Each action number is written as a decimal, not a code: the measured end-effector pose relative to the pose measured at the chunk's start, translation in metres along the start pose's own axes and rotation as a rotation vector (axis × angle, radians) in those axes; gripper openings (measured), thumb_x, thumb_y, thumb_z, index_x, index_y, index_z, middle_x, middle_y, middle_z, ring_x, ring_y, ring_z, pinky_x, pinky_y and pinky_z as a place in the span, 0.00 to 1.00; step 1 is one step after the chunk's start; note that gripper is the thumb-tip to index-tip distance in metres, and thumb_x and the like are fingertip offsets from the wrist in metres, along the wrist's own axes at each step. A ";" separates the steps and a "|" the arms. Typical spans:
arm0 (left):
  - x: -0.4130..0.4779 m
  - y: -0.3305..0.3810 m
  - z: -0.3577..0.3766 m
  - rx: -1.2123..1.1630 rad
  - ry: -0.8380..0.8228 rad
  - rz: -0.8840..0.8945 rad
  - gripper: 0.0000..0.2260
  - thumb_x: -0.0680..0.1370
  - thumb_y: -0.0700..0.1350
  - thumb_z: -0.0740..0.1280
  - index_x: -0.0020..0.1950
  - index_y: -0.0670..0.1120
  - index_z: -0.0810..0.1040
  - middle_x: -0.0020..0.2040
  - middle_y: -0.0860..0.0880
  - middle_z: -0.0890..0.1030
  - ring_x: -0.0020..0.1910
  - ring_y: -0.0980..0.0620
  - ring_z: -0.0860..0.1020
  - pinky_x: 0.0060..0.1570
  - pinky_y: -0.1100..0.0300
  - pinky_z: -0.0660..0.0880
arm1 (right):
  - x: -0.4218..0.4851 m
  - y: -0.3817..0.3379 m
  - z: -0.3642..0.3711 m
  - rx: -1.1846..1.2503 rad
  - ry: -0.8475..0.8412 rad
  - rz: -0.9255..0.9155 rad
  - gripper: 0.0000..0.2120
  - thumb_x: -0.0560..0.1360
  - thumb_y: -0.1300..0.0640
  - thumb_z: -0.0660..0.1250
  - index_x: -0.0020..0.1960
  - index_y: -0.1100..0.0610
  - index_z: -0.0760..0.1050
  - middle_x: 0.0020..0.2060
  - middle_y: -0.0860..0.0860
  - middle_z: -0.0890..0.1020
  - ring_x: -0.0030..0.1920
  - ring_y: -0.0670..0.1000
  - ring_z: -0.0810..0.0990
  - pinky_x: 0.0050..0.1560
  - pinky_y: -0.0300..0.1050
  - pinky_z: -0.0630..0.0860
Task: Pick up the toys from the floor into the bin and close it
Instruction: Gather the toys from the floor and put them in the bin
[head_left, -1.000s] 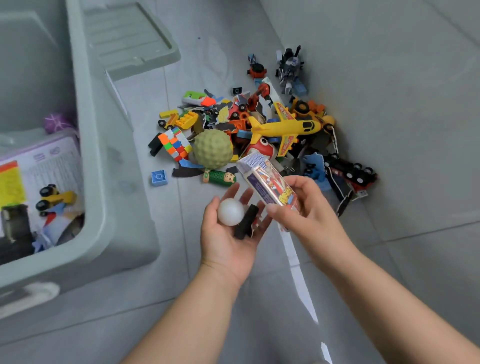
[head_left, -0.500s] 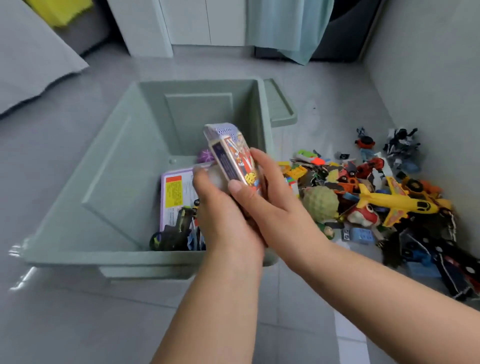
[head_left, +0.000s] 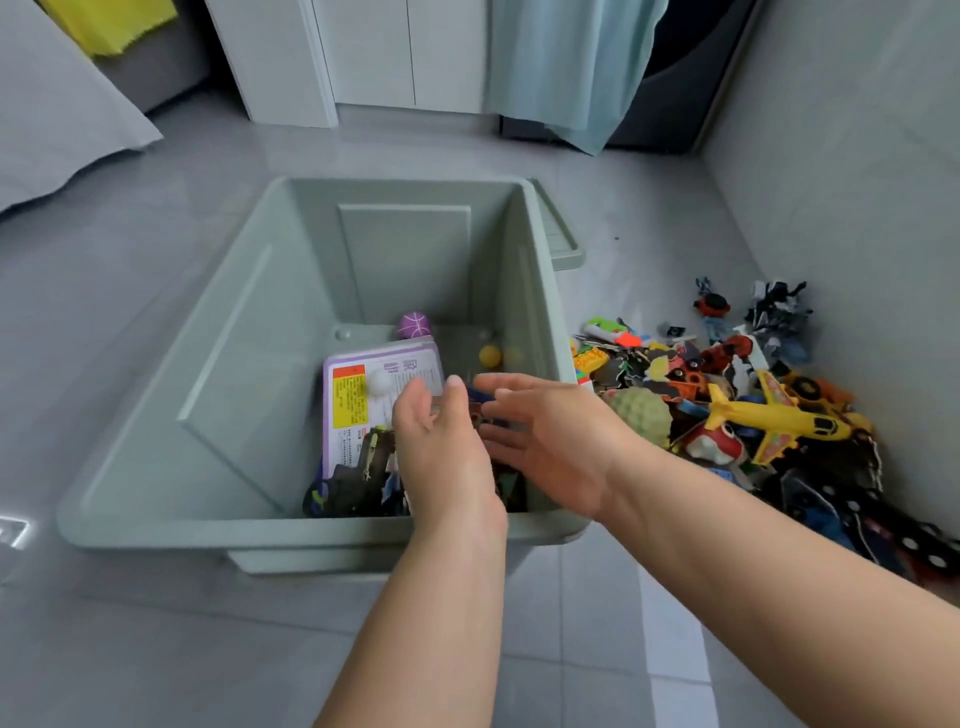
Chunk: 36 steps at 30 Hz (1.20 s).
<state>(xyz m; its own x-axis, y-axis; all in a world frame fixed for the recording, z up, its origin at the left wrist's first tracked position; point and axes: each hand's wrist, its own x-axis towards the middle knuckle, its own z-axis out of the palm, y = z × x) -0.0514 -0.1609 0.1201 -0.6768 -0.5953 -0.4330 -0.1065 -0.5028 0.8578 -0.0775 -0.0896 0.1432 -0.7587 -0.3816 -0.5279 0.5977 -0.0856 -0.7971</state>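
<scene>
Both hands empty and spread wide, left hand (head_left: 441, 452) and right hand (head_left: 550, 441) over green bin (head_left: 171, 415) at frame centre; toy pile (head_left: 675, 374) on floor mid-right looks light, hard, snag-prone; yellow plane (head_left: 769, 421) probably best gripped round fuselage.

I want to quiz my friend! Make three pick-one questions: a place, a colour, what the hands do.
1. Where is the yellow plane? A on the floor beside the bin; B inside the bin; C in a hand.
2. What colour is the bin? A red; B pale green; C black.
3. The left hand and right hand are? A open, gripping nothing; B gripping toys; C clapped together.
Answers: A, it lies right of the bin; B, its walls show it; A, fingers straight, nothing held.
</scene>
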 end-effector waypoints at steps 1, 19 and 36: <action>-0.008 0.000 0.006 -0.013 -0.057 0.077 0.17 0.77 0.45 0.66 0.66 0.50 0.71 0.64 0.51 0.76 0.62 0.57 0.75 0.61 0.61 0.72 | -0.008 -0.003 -0.011 0.029 -0.029 -0.056 0.12 0.79 0.65 0.56 0.59 0.62 0.74 0.49 0.58 0.81 0.53 0.56 0.79 0.62 0.48 0.73; -0.060 -0.146 0.035 0.584 -0.635 -0.133 0.15 0.73 0.42 0.72 0.54 0.57 0.72 0.52 0.52 0.78 0.43 0.59 0.77 0.40 0.72 0.72 | 0.131 0.067 -0.233 -1.439 0.494 -0.136 0.38 0.73 0.53 0.69 0.74 0.50 0.50 0.73 0.57 0.54 0.67 0.65 0.60 0.61 0.56 0.69; -0.043 -0.187 0.052 0.572 -0.686 -0.057 0.37 0.52 0.58 0.78 0.57 0.70 0.67 0.60 0.62 0.75 0.57 0.63 0.76 0.53 0.63 0.76 | -0.039 0.083 -0.268 -0.842 -0.066 -0.383 0.40 0.65 0.50 0.77 0.70 0.42 0.59 0.63 0.40 0.66 0.64 0.41 0.68 0.63 0.34 0.68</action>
<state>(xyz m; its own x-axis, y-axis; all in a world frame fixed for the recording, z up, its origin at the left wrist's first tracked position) -0.0403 -0.0083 -0.0067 -0.9267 0.0188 -0.3754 -0.3757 -0.0218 0.9265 -0.0679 0.1644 0.0194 -0.8340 -0.5191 -0.1871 -0.0957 0.4699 -0.8775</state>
